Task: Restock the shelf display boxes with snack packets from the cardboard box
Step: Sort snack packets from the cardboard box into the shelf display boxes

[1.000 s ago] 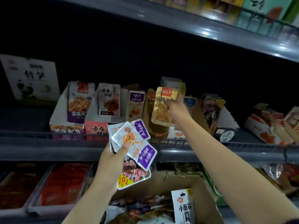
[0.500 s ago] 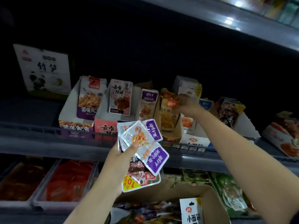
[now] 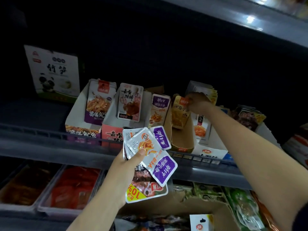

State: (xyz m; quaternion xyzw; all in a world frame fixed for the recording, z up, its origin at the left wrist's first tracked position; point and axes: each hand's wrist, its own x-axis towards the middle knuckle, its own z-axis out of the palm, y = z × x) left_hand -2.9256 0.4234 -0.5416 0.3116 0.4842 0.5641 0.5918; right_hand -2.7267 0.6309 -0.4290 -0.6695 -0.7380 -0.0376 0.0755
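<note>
My left hand (image 3: 128, 165) holds a fan of several snack packets (image 3: 155, 157), white and purple ones on top of a larger red one, below the shelf rail. My right hand (image 3: 198, 102) reaches onto the shelf and pinches the top of a golden packet (image 3: 180, 112) that stands in a brown display box (image 3: 181, 139). Beside it stand a purple-topped packet (image 3: 159, 109), a red display box (image 3: 112, 132) with a pork packet (image 3: 130, 101), and a white-purple display box (image 3: 78, 124). The cardboard box (image 3: 215, 207) is open at the bottom with packets inside.
A metal rail (image 3: 50, 135) runs along the shelf's front edge. A panda-printed carton (image 3: 55, 72) stands at the back left. Trays of red goods (image 3: 73, 185) fill the lower shelf on the left, green packets (image 3: 243, 204) on the right. Another shelf (image 3: 250, 27) overhangs above.
My right hand has lowered the golden packet from in front of the boxes down into the brown display box. My left hand keeps the same fan of packets.
</note>
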